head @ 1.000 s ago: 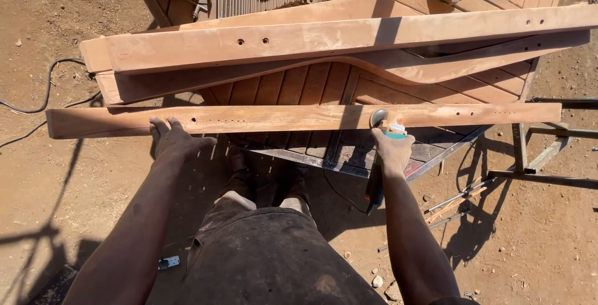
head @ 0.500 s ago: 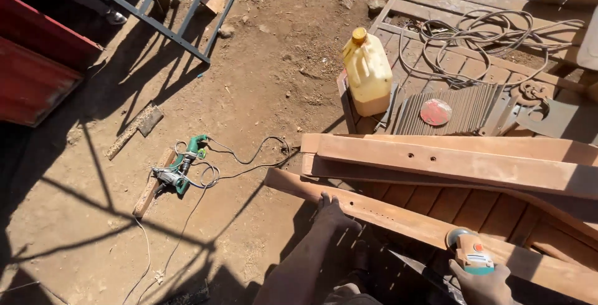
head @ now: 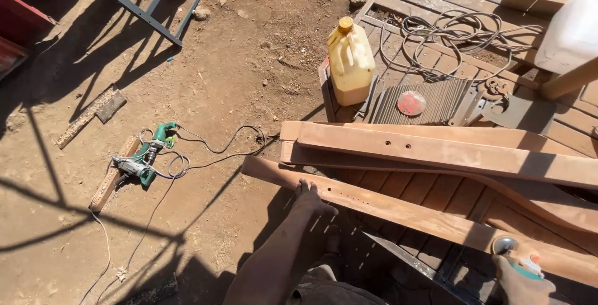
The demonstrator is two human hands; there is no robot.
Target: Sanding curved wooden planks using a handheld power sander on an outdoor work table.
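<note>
Holding: the left hand (head: 309, 198) lies flat on the near wooden rail (head: 398, 208), close to its left end, fingers pressed together over the top face beside a row of small drilled holes.
Right hand: the right hand (head: 522, 283) is at the lower right edge of view, fingers wrapped around a small power tool (head: 512, 256) with a green body and a round silver head, which touches the same rail near its right end.
Rail position: it runs slantwise across the slatted wooden surface (head: 430, 190), its left end jutting out over the dirt ground (head: 237, 62).
Risk, tipping: the overhanging end looks unsupported; a push from the tool could swing or tip the rail if the left hand eases off.
Risk, fingers: judging by how they lie, fingers sit on the working face, so a tool run along it would come at them.
Risk, footing: the green drill (head: 144, 160) and its looped cord lie on the ground to the left, a likely snag when stepping.
Edges: stacked boards (head: 448, 152) lie just behind the rail, the yellow jug (head: 351, 62) beyond them.
Open room: bare dirt left of the rail end.
</note>
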